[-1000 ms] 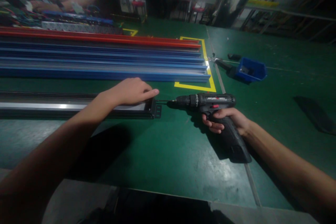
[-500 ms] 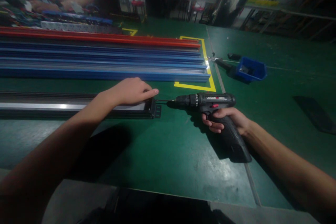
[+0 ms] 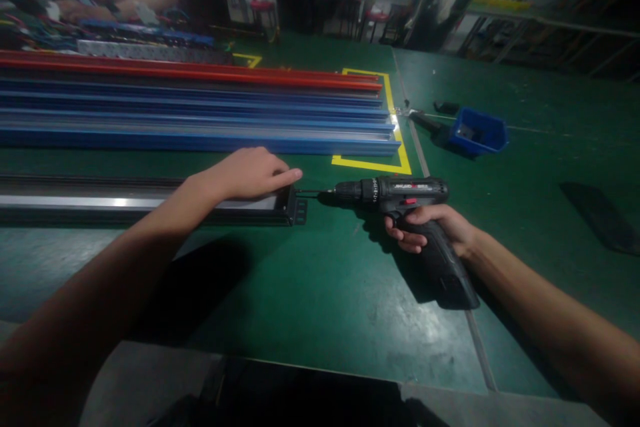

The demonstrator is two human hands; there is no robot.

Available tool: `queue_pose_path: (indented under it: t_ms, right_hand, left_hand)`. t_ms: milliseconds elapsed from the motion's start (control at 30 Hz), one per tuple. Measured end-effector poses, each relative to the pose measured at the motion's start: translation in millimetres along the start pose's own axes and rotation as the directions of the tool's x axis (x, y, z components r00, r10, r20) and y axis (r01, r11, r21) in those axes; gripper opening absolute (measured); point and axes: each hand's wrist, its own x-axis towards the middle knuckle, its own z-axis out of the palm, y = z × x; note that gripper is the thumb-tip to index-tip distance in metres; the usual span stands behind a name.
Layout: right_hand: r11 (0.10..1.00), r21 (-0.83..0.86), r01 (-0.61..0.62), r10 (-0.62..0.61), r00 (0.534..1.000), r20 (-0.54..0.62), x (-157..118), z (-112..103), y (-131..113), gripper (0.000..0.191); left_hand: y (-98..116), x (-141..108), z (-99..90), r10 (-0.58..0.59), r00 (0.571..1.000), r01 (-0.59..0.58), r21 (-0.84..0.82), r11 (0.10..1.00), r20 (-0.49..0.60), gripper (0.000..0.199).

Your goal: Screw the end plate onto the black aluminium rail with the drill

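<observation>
My right hand (image 3: 430, 227) is wrapped around the grip of a black cordless drill (image 3: 413, 191), which lies on its side with its chuck pointing left. A long thin bit (image 3: 315, 192) runs from the chuck to the end cap (image 3: 287, 205) of a long black profile (image 3: 240, 216) with a silvery inner strip. Over the right end of that profile lies my left hand (image 3: 253, 173), holding it down, thumb stretched toward the end; its other fingers are mostly hidden on the far side. A small slotted black bracket (image 3: 301, 211) juts out from the end cap.
Behind the black profile lie several blue profiles (image 3: 200, 137) and red ones (image 3: 200, 69), their ends inside a yellow tape outline (image 3: 373, 166). A blue bin (image 3: 479, 131) stands back right on the green table (image 3: 320, 307). Another person's hands (image 3: 87, 11) are at the upper left.
</observation>
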Motion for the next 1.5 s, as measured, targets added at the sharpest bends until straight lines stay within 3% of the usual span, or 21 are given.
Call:
queue_pose_path:
  t_ms: [1500]
  right_hand:
    - [1.0,0.005,-0.009,0.009,1.0,-0.014,-0.7,0.4,0.1,0.027]
  left_hand:
    - [-0.7,0.8,1.0,-0.013,1.0,0.013,0.05,0.999,0.008,0.073]
